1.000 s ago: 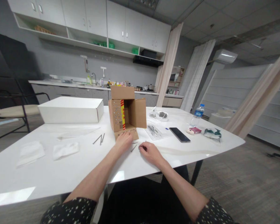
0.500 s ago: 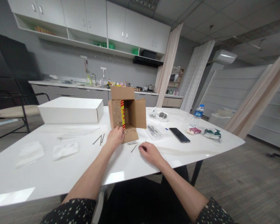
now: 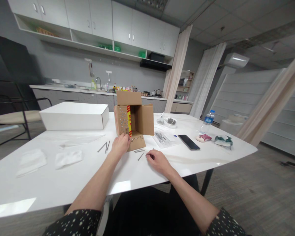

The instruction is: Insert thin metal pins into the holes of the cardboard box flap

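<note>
A small brown cardboard box [image 3: 135, 118] lies on its side on the white table [image 3: 51, 183], its opening facing me, with rows of nails stuck through its flaps. My left hand [image 3: 120, 146] rests against the box's lower left corner, fingers curled on the bottom flap. My right hand [image 3: 157, 159] lies on the table to the right, fingertips pinched on a thin nail [image 3: 152, 150]. Loose nails [image 3: 139, 154] lie between my hands, and more nails [image 3: 104, 146] lie to the left.
A flat white box [image 3: 74, 115] stands at the back left. Folded white wipes [image 3: 68, 158] lie at the left. A plastic bag of tools [image 3: 163, 137], a black phone [image 3: 189, 142], a water bottle [image 3: 207, 121] and small packets sit to the right. A chair [image 3: 11, 114] stands left.
My left hand slid from the front of the bottom flap to the box's lower left corner, uncovering the flap. My right hand has stayed in place.
</note>
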Tool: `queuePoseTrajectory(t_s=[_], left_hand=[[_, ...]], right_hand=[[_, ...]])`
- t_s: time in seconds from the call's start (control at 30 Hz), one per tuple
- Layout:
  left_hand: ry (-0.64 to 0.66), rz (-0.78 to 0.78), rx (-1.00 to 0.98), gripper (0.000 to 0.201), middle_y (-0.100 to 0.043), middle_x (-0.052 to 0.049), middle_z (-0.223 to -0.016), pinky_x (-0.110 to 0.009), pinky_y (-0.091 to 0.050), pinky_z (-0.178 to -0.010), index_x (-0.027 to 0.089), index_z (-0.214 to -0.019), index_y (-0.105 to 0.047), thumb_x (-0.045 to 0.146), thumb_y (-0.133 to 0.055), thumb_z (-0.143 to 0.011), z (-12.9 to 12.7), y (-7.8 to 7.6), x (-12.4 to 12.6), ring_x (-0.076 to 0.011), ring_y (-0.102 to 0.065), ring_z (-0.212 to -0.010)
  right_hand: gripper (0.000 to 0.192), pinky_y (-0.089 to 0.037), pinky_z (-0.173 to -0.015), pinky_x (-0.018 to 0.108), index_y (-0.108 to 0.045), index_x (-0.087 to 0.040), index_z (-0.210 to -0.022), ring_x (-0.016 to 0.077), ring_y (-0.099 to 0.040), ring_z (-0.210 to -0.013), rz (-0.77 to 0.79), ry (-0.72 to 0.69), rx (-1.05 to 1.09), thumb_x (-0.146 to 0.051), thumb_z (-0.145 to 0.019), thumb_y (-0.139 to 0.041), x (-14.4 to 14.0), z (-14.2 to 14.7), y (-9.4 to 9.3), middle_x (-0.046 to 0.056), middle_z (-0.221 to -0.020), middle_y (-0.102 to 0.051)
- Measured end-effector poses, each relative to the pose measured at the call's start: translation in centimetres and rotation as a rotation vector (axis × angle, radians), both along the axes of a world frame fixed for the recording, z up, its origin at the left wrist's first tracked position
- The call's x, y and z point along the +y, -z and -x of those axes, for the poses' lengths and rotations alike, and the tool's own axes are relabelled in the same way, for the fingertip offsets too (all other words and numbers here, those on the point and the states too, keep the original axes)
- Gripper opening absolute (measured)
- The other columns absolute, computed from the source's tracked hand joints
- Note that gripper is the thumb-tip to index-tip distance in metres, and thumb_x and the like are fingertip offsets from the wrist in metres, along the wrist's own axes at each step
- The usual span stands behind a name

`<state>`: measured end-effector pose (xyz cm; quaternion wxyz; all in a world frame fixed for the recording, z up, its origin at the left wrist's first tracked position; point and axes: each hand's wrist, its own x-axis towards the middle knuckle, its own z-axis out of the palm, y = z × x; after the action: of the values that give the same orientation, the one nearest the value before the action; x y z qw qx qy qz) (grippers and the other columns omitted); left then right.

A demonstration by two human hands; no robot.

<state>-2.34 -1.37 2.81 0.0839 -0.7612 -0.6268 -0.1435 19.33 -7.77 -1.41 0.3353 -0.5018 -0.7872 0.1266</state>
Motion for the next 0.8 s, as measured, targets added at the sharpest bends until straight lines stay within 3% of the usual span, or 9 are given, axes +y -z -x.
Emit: queuePoseTrajectory(t_s=[0.43, 0.8], left_hand=[[0.009, 0.008, -0.053, 0.023, -0.067, -0.014, -0.109, -0.034, -0.046, -0.086, 0.015, -0.101, -0.06, 0.023, -0.041, -0.091, -0.19, 0.01, -0.03, -0.0248, -0.063, -0.103], [-0.011, -0.059, -0.155, 0.019, -0.071, -0.009, -0.093, -0.03, -0.047, -0.078, 0.017, -0.094, -0.06, 0.025, -0.044, -0.089, -0.42, -0.62, 0.0, -0.0223, -0.067, -0.09]], right_hand=[[0.016, -0.041, -0.069, 0.024, -0.07, -0.018, -0.082, 0.0148, -0.057, -0.072, 0.001, -0.004, 0.002, -0.015, -0.084, -0.054, -0.05, -0.03, 0.06, 0.004, -0.081, -0.068], [0.017, -0.042, -0.069, 0.025, -0.07, -0.018, -0.082, 0.0151, -0.057, -0.073, 0.012, 0.002, 0.005, -0.015, -0.085, -0.054, -0.28, 0.05, -0.39, 0.004, -0.081, -0.069]])
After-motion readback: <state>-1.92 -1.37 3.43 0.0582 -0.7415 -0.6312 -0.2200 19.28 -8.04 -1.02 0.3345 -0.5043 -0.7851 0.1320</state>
